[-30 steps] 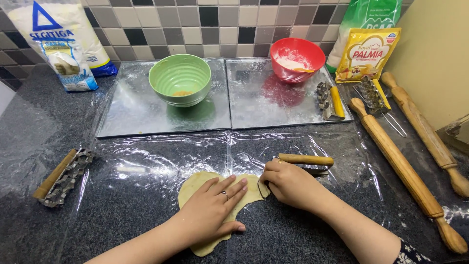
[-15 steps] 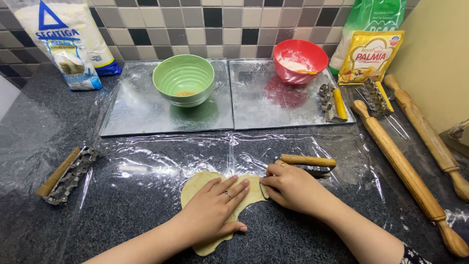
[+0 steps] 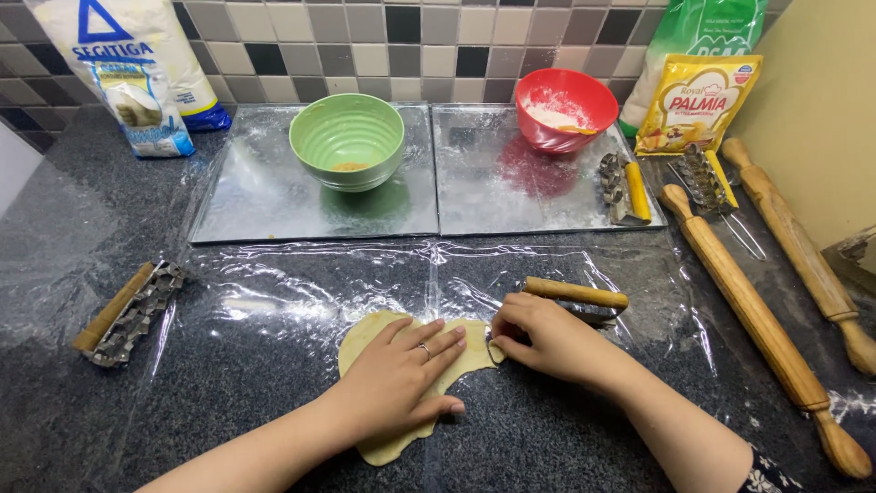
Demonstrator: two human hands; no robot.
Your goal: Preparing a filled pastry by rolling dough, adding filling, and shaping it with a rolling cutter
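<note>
A flat sheet of pale yellow dough lies on clear plastic film over the dark granite counter. My left hand rests flat on the dough, fingers spread, a ring on one finger. My right hand pinches the dough's right edge between fingertips and thumb. Just behind my right hand lies a wooden-handled metal cutter.
Two metal trays sit behind, carrying a green bowl and a red bowl. Two wooden rolling pins lie at right, another toothed cutter at left. Flour bag and packets stand against the tiled wall.
Both hands stay on the dough in nearly the same place; only the camera view has shifted slightly.
</note>
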